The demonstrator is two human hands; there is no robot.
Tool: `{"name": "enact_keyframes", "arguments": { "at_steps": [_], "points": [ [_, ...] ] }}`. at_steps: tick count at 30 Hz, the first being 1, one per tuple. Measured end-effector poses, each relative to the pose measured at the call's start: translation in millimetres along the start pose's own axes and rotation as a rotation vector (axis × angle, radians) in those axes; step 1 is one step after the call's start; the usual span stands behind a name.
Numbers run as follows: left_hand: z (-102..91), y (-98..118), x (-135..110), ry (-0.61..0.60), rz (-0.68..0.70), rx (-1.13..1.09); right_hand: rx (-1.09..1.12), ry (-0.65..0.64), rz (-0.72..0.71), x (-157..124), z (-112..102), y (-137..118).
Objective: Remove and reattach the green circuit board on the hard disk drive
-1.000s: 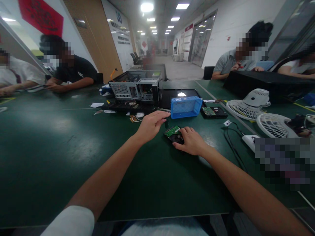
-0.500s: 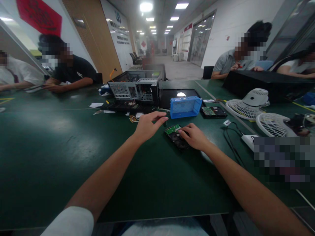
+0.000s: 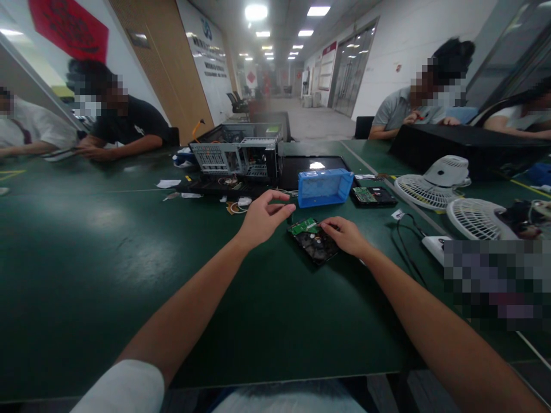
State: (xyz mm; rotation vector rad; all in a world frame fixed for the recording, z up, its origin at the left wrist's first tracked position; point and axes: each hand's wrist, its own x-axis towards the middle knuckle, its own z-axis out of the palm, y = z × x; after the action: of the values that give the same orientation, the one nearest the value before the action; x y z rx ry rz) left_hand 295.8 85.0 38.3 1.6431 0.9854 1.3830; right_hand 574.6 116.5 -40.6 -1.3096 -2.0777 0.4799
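A hard drive [image 3: 318, 244] lies on the dark green table with its green circuit board [image 3: 305, 227] facing up. My right hand [image 3: 346, 235] is at the drive's right edge, thumb and fingertips pressed together beside the board; whatever they pinch is too small to make out. To the left, my left hand [image 3: 264, 217] hovers over the drive's upper left corner, thumb and forefinger apart. Just below those fingertips is a small dark upright shape [image 3: 290, 218], too blurred to name.
Behind the drive stands a blue plastic bin [image 3: 325, 189], with a second hard drive [image 3: 374, 196] to its right. An opened computer case [image 3: 235, 158] is farther back. White fan parts [image 3: 426, 189] and a power strip [image 3: 434, 246] lie at right. Several people sit around the table.
My right hand has drawn back to the right, uncovering more of the drive, and its fingertips have come together. My left thumb and forefinger have spread slightly farther apart.
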Motion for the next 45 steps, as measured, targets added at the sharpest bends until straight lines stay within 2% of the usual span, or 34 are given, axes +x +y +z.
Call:
{"name": "enact_keyframes", "arguments": {
  "at_steps": [6,12,20,24,30,40,45],
  "points": [
    [-0.2,-5.8,2.6,-0.054,-0.107,-0.103,0.014,-0.034,-0.035,-0.9,-1.6,-2.2],
    [-1.3,-0.3,1.1,-0.099,-0.251,-0.287,0.009,-0.032,-0.055,-1.1,-1.6,-1.8],
    [1.9,-1.7,-0.1,-0.143,-0.303,-0.522,0.025,-0.036,-0.058,-0.4,-2.2,-2.1],
    [1.4,-8.4,2.4,-0.106,-0.335,-0.616,0.042,-0.013,-0.031,-1.0,-0.8,-2.2],
    [0.6,-9.1,4.5,-0.003,-0.325,-0.589,0.061,-0.014,-0.007,-1.1,-0.5,-2.1],
    [0.2,-1.9,2.7,-0.074,-0.303,-0.52,0.065,0.001,-0.013,-1.7,2.1,0.1],
    [1.8,-1.9,3.1,-0.038,-0.345,-0.576,0.058,-0.015,-0.012,-1.2,0.9,0.1]
  ]
}}
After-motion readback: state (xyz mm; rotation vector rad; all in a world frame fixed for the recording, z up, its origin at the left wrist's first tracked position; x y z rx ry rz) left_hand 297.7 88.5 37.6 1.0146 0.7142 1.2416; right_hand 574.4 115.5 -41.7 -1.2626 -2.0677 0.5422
